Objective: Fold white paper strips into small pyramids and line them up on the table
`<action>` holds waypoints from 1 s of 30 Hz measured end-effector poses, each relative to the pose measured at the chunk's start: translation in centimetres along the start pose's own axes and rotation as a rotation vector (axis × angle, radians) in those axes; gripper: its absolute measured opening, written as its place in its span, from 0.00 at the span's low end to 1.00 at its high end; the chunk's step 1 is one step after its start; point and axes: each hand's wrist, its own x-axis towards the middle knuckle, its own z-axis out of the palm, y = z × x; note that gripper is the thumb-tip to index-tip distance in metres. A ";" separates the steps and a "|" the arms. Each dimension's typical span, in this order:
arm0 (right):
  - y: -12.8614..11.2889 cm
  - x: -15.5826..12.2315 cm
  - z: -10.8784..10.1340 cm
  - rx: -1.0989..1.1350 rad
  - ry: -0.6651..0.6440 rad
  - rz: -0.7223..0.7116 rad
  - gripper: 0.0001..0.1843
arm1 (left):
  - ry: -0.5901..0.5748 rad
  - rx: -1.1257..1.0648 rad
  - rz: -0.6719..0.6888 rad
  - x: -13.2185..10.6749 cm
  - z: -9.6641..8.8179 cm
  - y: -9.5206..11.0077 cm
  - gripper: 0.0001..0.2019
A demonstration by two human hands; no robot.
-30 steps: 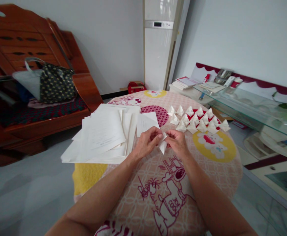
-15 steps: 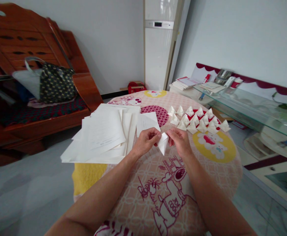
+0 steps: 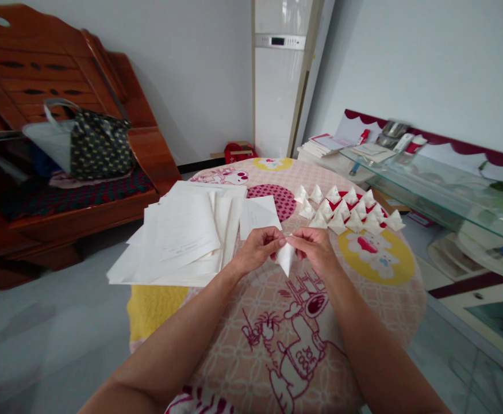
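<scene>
Between both hands is a small folded piece of white paper (image 3: 286,261), its pointed end toward me. My left hand (image 3: 260,247) pinches its left upper edge, and my right hand (image 3: 314,246) pinches the right one; the thumbs nearly meet and cover its top. Just beyond my left hand lies a square white sheet (image 3: 260,214). Several folded paper boats (image 3: 338,223) stand in rows past my right hand. Left of my hands is a spread stack of white paper sheets (image 3: 182,230), some with faint print.
A patterned cloth covers the round table (image 3: 242,322). On the right stands a glass-topped cabinet (image 3: 441,190) bearing papers and containers. A wooden bench (image 3: 148,155) with a dark patterned bag (image 3: 100,144) is on the left. A tall white air conditioner (image 3: 277,98) stands behind.
My thumbs have come together over the top of the folded paper, covering the upper part that showed before. Its pointed tip sits slightly lower. The boats and sheets have not moved.
</scene>
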 end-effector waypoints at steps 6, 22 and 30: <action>-0.3 0.0 -0.4 0.005 0.040 -0.046 0.16 | -0.017 -0.071 -0.003 0.1 -0.4 0.1 0.20; 0.3 0.4 -3.2 -0.210 -0.355 0.115 0.12 | -0.220 0.037 -0.065 0.0 -2.0 0.0 0.11; 1.1 0.9 -3.6 -0.299 -0.485 0.178 0.12 | -0.279 0.332 -0.125 0.0 -2.6 0.2 0.08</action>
